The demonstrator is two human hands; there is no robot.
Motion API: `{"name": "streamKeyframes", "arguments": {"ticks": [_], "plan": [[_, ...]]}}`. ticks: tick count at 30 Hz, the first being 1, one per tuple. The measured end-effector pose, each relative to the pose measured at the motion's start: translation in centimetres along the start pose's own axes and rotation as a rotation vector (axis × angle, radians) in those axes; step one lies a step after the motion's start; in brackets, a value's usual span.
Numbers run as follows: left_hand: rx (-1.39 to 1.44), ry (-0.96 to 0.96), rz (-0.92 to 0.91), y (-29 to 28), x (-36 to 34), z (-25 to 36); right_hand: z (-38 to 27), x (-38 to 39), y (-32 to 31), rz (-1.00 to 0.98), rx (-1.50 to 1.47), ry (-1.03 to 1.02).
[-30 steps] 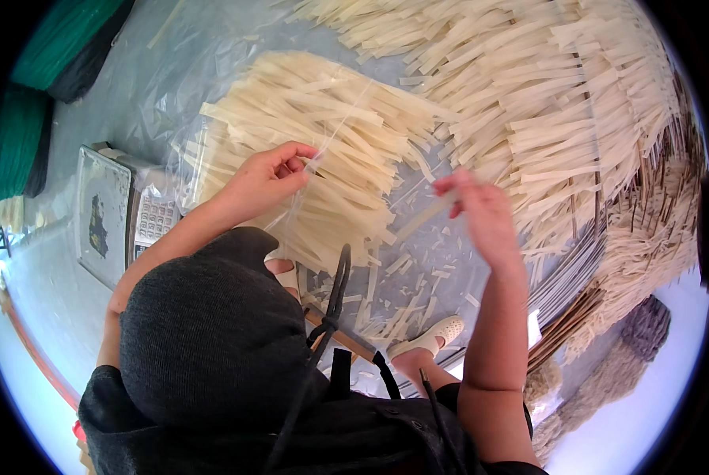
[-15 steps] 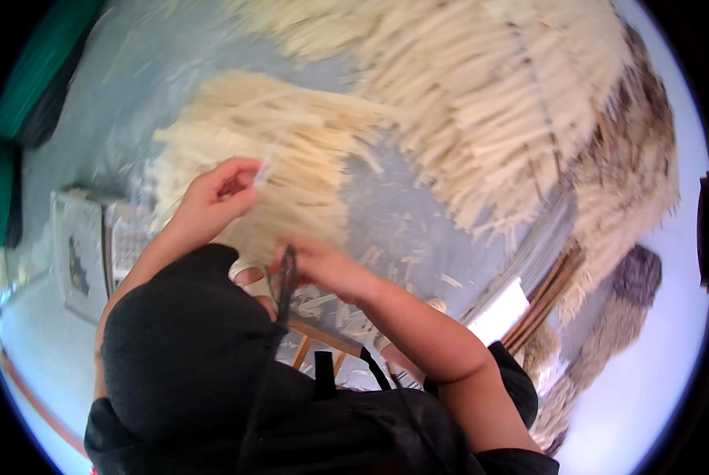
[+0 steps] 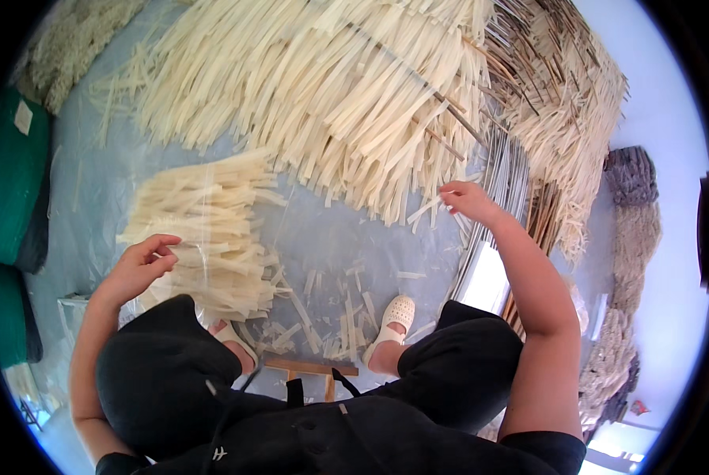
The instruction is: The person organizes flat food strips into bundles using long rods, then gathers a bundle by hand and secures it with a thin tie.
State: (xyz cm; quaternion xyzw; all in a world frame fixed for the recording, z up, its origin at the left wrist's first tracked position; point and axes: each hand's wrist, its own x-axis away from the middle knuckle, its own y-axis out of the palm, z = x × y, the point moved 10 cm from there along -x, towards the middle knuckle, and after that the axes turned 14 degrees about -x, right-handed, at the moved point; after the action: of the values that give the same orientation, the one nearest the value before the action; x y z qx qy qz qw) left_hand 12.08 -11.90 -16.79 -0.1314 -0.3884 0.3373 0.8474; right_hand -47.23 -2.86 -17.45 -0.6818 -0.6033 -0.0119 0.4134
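Note:
A flat bundle of pale, ribbon-like strips (image 3: 236,198) lies on the floor at my front left, with a shiny clear band (image 3: 206,237) across it. My left hand (image 3: 139,267) is over its left edge, fingers loosely curled and apart, with nothing visible in them. Out to the right, my right hand (image 3: 472,203) reaches the near edge of a broad spread of similar strips (image 3: 291,95). Its fingertips are closed on the end of one pale strip (image 3: 424,212). Whether the left hand touches the bundle is hard to tell.
Loose strip scraps (image 3: 346,317) litter the floor around my pale shoes (image 3: 396,314). Thin grey rods (image 3: 506,178) and brown sticks (image 3: 541,210) lie at right. A small wooden stool (image 3: 311,366) is between my legs. Green sacks (image 3: 10,182) stand at far left.
My view has shifted. The hands, close together over the near side of the bundle before, are now wide apart; the right hand has swung out to the larger spread of strips.

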Motion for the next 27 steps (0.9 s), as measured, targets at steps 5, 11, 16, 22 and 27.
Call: {"name": "streamKeyframes", "arguments": {"ticks": [5,11,16,22,27], "plan": [[-0.270,-0.013,0.045,-3.4,3.3,8.3,5.6,-5.4,-5.6,0.174,-0.130,-0.043],[-0.353,0.135,-0.263,6.3,6.5,21.8,6.7,-10.9,-8.7,0.394,0.260,-0.108],[-0.376,0.215,-0.288,9.9,8.7,24.2,5.2,-17.5,-11.8,0.524,0.260,-0.181],[-0.244,0.038,-0.155,9.9,5.9,19.6,3.3,-21.3,-13.0,0.664,0.452,-0.063],[-0.390,0.044,-0.183,9.9,3.0,17.2,3.7,-21.8,-10.3,0.376,0.555,-0.065]]}}
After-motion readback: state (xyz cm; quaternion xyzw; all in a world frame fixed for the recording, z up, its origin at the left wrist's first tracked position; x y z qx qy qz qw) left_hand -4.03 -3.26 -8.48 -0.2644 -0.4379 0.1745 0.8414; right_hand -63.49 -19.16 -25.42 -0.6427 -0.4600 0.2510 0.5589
